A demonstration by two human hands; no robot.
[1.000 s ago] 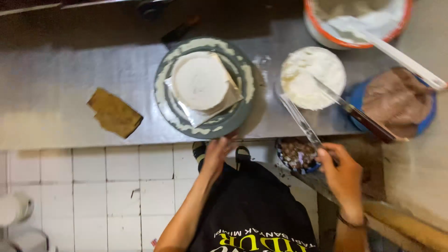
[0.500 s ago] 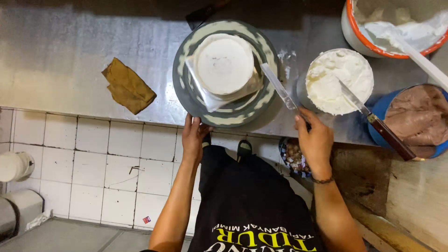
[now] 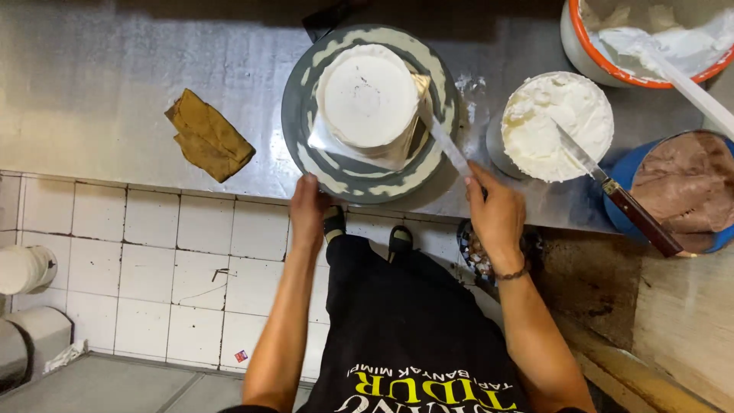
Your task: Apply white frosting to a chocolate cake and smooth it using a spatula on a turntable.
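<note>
Fingers of the right hand [image 3: 495, 210] are clamped round the handle of a spatula [image 3: 446, 143], whose blade runs up toward 11 o'clock and lies against the cake's [image 3: 368, 98] right side. Fingers of the left hand [image 3: 307, 208] lie together, tips touching the turntable's [image 3: 330, 177] rim at 7 o'clock; they grip nothing. The white cake stands at the turntable's centre on a square board [image 3: 324, 140]. The turntable sits on a steel counter [image 3: 115, 84]. At 9 o'clock from it lies a brown cloth [image 3: 208, 136]. At 3 o'clock stands a bowl [image 3: 556, 126] of white cream with a knife [image 3: 615, 190] resting in it. Beyond, at 4 o'clock, is a blue tub [image 3: 685, 190] of brown cream, and at 1 o'clock an orange-rimmed basin [image 3: 641, 37].
</note>
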